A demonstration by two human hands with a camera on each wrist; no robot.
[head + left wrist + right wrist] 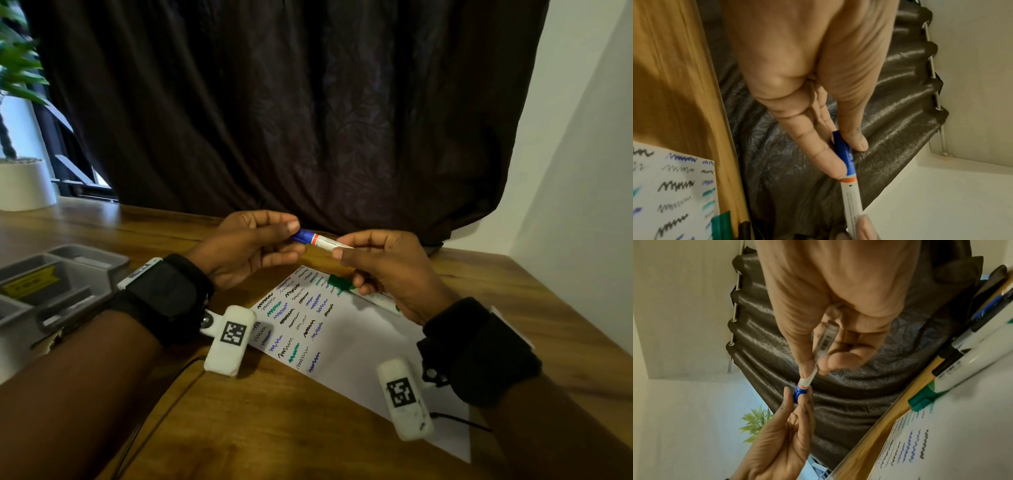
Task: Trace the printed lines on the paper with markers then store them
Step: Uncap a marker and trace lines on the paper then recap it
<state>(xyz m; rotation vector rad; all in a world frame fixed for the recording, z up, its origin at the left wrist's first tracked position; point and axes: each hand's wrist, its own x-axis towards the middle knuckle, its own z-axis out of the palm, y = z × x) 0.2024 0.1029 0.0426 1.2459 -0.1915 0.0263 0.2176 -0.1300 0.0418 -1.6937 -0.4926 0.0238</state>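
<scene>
Both hands hold one blue marker point(317, 238) in the air above the paper point(346, 329). My left hand point(253, 245) pinches its blue cap point(843, 152) between thumb and fingers. My right hand point(387, 263) grips the white barrel point(821, 345), and the cap point(800, 391) sits on the barrel end. The white sheet carries rows of wavy lines traced in black, blue and green. A green-capped marker point(342, 282) lies on the paper's far edge, partly under my right hand. In the right wrist view, the green marker point(953, 378) lies beside a black marker point(949, 352) and a blue marker point(990, 305).
A grey compartment tray point(58, 277) stands at the left on the wooden table point(274, 428). A white plant pot point(24, 183) sits at the far left corner. A dark curtain point(291, 102) hangs behind the table, and a white wall point(582, 171) closes the right side.
</scene>
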